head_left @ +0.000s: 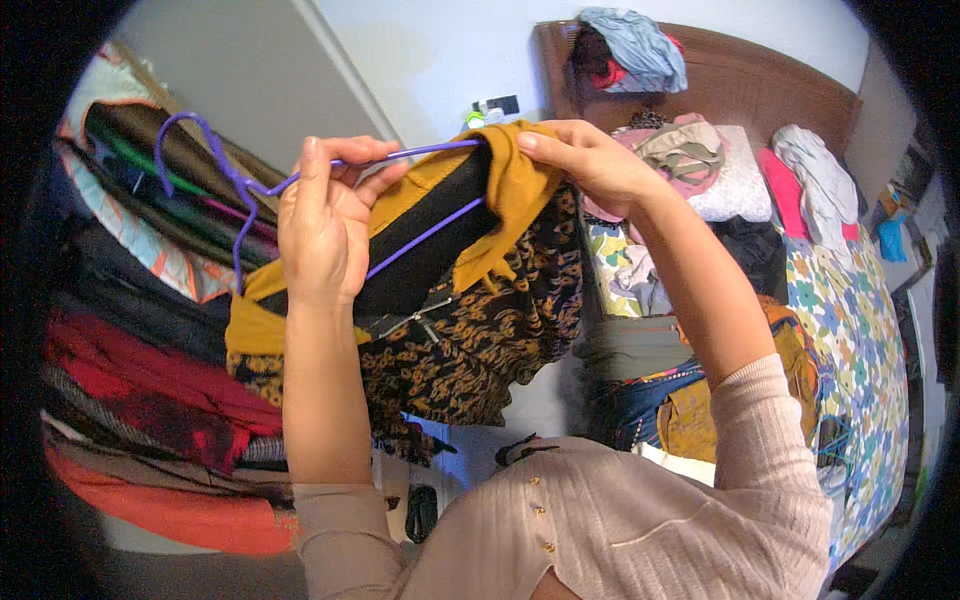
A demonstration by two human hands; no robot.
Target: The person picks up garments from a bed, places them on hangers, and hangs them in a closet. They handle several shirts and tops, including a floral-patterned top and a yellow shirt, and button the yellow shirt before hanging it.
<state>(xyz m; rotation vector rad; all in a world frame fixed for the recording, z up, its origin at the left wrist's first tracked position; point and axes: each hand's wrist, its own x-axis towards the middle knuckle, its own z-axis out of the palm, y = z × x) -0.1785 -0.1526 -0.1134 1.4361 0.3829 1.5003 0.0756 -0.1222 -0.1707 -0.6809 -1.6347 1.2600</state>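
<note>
In front of me hangs a black garment (pixel 470 355) with a mustard floral print, a plain mustard band along its top and a black inside. A short zip shows at its opening. A purple clothes hanger (pixel 425 243) runs into that opening, its hook pointing up on the left. My left hand (pixel 325 220) is closed on the hanger's upper bar, fingers curled around it. At the hanger's far right end, my right hand (pixel 590 165) pinches the mustard band, thumb on top; the hanger tip is hidden under the cloth.
On the left, folded clothes (pixel 150 380) lie in stacked layers beside a pale door panel (pixel 270 80). A bed with a flowered sheet (pixel 850 390) and a brown headboard (pixel 740 85) stands at the right. Several clothes piles cover it, including a pink and green heap (pixel 685 150).
</note>
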